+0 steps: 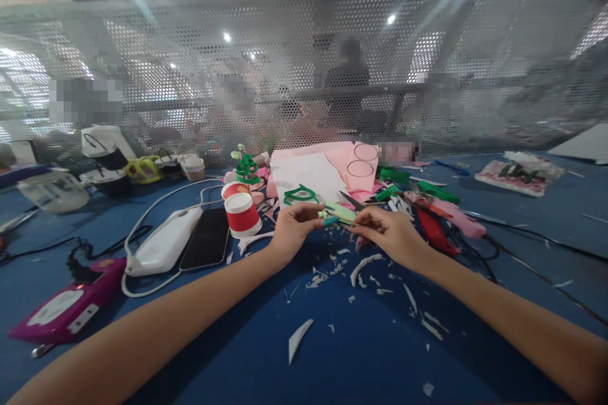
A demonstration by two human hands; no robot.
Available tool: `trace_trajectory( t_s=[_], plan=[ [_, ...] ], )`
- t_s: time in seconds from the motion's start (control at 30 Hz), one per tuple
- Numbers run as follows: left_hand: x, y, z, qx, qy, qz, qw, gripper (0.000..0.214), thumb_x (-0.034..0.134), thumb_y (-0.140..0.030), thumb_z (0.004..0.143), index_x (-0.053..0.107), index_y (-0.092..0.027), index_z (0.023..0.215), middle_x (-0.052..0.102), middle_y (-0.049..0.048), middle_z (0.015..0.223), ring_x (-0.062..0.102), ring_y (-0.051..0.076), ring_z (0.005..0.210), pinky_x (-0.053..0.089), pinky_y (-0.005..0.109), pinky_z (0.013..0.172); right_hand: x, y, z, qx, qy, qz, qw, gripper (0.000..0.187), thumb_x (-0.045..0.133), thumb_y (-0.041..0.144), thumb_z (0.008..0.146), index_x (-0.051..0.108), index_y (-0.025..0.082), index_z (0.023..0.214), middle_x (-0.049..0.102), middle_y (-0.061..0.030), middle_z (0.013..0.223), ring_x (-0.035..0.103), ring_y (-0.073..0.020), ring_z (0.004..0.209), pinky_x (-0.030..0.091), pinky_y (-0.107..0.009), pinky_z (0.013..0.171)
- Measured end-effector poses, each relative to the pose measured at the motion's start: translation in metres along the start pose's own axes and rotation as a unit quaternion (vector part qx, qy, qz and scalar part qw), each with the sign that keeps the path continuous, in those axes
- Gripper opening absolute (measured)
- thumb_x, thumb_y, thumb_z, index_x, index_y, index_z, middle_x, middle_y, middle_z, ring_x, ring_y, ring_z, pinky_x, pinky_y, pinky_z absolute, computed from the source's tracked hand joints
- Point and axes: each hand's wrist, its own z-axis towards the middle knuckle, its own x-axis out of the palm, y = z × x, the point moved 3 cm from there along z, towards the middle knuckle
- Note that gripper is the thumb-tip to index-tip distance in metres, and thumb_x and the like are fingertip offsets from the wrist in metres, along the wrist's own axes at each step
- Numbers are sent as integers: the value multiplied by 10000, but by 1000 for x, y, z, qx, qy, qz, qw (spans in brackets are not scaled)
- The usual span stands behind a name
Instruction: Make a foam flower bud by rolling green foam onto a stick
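Note:
A light green paper piece (341, 212) is pinched between the thumb and fingers of my left hand (295, 232). My right hand (390, 234) is closed around scissors (351, 200), whose dark pointed blade sticks up and to the left behind the paper; the handles are mostly hidden by the fingers. The right fingertips also touch the paper's right end. Just beyond the hands lie a white sheet (304, 173), a dark green paper cutout (300, 194) and pink paper (363, 167) with drawn circles. White paper scraps (365, 269) are scattered below both hands.
Left of my hands are a red and white paper cup (241, 215), a black phone (206, 240), a white power bank (166, 240) with cable, and a purple power strip (71, 303). At right lies a pink glue gun (456, 218) with its cord. A perforated metal screen (294, 75) stands behind.

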Motion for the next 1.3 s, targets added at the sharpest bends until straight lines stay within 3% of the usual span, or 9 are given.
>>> trace_trajectory(
  t_s=[0.4,0.73,0.97,1.3],
  plan=[
    [0,1,0,0,11,16,1000,318,774,-204,491,685,-159,793,672,10,687,601,117,646,487,235,623,-1,11,-2,-85,-42,-185,978,86,550,248,811,612,189,815,680,-3,709,623,-125,601,459,-212,553],
    [-1,1,0,-1,-2,18,1000,318,780,-220,472,693,-163,773,675,20,702,599,128,660,495,262,637,-1,14,-4,-117,-57,-216,968,143,506,263,837,636,202,849,678,-18,737,611,-137,612,449,-243,546],
    [0,-1,0,9,-1,15,1000,297,777,-198,467,694,-162,749,640,-8,638,558,99,602,464,242,616,-1,16,-3,-155,-77,-220,960,129,512,250,837,628,197,822,662,-49,790,616,-167,738,474,-279,673],
    [-1,-1,-1,16,5,26,1000,278,770,-196,485,684,-156,747,635,-3,635,555,97,595,471,232,590,0,16,-3,-152,-85,-224,959,138,512,261,836,629,194,807,653,-47,750,606,-164,692,468,-278,630]
  ],
)
